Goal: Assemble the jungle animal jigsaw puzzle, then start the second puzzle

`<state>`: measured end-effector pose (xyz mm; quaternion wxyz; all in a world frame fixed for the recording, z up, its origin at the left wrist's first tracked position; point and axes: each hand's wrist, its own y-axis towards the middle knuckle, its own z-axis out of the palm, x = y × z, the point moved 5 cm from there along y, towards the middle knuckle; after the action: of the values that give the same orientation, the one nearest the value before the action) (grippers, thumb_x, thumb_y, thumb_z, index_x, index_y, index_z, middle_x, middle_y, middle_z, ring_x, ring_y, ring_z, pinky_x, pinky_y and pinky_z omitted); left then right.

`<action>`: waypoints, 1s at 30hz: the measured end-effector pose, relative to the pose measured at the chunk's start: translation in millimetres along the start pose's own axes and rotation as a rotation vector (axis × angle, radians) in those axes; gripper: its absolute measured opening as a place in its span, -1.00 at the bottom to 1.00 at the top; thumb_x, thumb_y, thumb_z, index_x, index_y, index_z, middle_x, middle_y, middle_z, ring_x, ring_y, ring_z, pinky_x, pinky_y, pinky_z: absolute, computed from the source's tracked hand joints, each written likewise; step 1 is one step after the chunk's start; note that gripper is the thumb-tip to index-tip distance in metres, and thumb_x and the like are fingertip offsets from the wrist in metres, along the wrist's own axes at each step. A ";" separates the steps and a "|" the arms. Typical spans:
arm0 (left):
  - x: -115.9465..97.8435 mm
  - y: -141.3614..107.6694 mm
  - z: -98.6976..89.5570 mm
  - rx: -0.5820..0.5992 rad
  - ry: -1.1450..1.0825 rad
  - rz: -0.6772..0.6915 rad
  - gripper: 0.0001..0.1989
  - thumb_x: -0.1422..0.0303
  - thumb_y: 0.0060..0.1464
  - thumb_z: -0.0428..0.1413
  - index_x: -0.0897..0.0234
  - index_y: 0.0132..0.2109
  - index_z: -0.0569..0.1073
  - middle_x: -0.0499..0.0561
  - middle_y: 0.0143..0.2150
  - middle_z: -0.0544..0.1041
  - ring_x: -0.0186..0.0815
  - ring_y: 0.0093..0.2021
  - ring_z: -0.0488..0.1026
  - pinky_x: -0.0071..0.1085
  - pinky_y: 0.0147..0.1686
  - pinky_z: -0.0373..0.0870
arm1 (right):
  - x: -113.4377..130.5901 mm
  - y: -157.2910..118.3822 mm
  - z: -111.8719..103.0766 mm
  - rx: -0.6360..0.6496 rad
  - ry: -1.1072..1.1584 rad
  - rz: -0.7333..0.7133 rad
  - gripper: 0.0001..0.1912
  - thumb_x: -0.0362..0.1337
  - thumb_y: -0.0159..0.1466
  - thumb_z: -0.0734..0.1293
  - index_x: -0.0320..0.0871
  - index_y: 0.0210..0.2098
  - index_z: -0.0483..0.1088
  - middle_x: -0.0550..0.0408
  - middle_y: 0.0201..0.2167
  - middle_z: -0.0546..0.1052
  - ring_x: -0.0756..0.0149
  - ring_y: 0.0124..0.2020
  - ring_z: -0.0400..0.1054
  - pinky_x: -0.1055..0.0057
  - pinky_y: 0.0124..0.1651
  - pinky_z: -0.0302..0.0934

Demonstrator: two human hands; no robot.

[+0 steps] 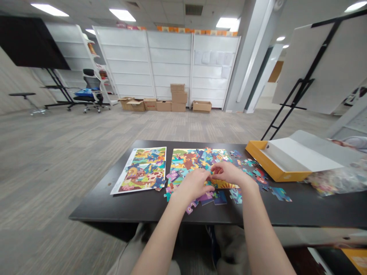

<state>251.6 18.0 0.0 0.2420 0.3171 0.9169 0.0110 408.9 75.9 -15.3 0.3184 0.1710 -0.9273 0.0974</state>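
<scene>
My left hand (194, 184) and my right hand (228, 173) meet over a heap of colourful jigsaw puzzle pieces (205, 154). Both have curled fingers, and their fingertips nearly touch. A small teal puzzle piece seems to be between them, mostly hidden by the fingers. Beneath the heap lies a bright picture sheet (178, 152), largely covered. Purple and blue pieces (220, 198) lie by the near side of my left hand. More loose pieces (259, 176) are spread to the right of my right hand. Left of the heap is a printed picture sheet (140, 170) with cartoon scenes.
The black table (114, 208) has its front edge close to my lap. An open yellow box (289, 175) with a white inside stands at the right, beside a clear plastic bag (338, 177). Cardboard boxes (178, 97) line the far white shelving.
</scene>
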 end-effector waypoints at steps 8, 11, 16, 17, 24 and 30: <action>63.6 -33.0 -67.2 -0.333 0.040 -0.225 -0.83 0.34 0.28 0.06 0.23 -0.10 0.54 0.09 -0.02 0.63 -0.14 0.02 0.54 -0.25 0.07 0.41 | 3.4 -9.7 -10.4 -0.097 0.007 0.012 -0.86 -0.25 0.18 0.42 -0.17 -0.29 0.54 0.01 -0.36 0.64 0.24 -0.31 0.52 0.36 -0.20 0.40; 100.9 -58.3 -87.3 -0.362 0.135 -0.425 -0.78 0.32 0.27 0.02 0.23 -0.10 0.55 0.11 -0.04 0.64 -0.08 0.01 0.55 -0.22 0.04 0.42 | 3.8 -15.3 -14.6 -0.094 0.036 0.009 -0.86 -0.22 0.20 0.40 -0.16 -0.32 0.53 0.00 -0.35 0.64 0.22 -0.31 0.53 0.35 -0.20 0.40; 132.6 -98.0 -100.2 -0.330 0.236 -0.628 -0.71 0.25 0.29 -0.04 0.20 -0.03 0.54 0.11 0.01 0.64 -0.05 0.04 0.55 -0.22 0.01 0.43 | -3.1 -17.7 -23.1 -0.130 0.028 0.016 -0.81 -0.14 0.19 0.40 -0.13 -0.31 0.56 -0.01 -0.33 0.66 0.19 -0.30 0.53 0.32 -0.21 0.40; 136.5 -105.0 -101.9 -0.324 0.255 -0.654 -0.70 0.24 0.29 -0.05 0.19 -0.01 0.53 0.10 0.03 0.63 -0.05 0.05 0.55 -0.24 0.00 0.43 | -4.2 -17.6 -25.1 -0.157 0.017 0.016 -0.81 -0.14 0.19 0.40 -0.13 -0.32 0.56 -0.01 -0.34 0.66 0.18 -0.31 0.53 0.32 -0.21 0.40; 163.3 -145.9 -113.9 -0.335 0.335 -0.805 -0.64 0.24 0.28 -0.08 0.19 0.05 0.52 0.12 0.06 0.62 -0.03 0.05 0.55 -0.25 -0.04 0.44 | 0.7 -19.8 -33.3 -0.219 -0.021 -0.010 -0.75 -0.10 0.22 0.35 -0.14 -0.30 0.56 0.00 -0.36 0.66 0.18 -0.34 0.52 0.31 -0.25 0.38; 165.6 -145.6 -108.1 -0.281 0.270 -0.745 -0.64 0.25 0.29 -0.07 0.21 0.07 0.51 0.12 0.06 0.62 -0.06 0.08 0.54 -0.25 0.04 0.41 | 6.6 -24.7 -39.8 -0.252 -0.038 0.027 -0.79 -0.14 0.21 0.35 -0.13 -0.33 0.56 0.01 -0.40 0.64 0.19 -0.38 0.51 0.32 -0.26 0.38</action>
<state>6.1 13.3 -2.2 0.1480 -0.0765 0.9820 0.0890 435.5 63.0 21.6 0.3183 0.1188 -0.9403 -0.0188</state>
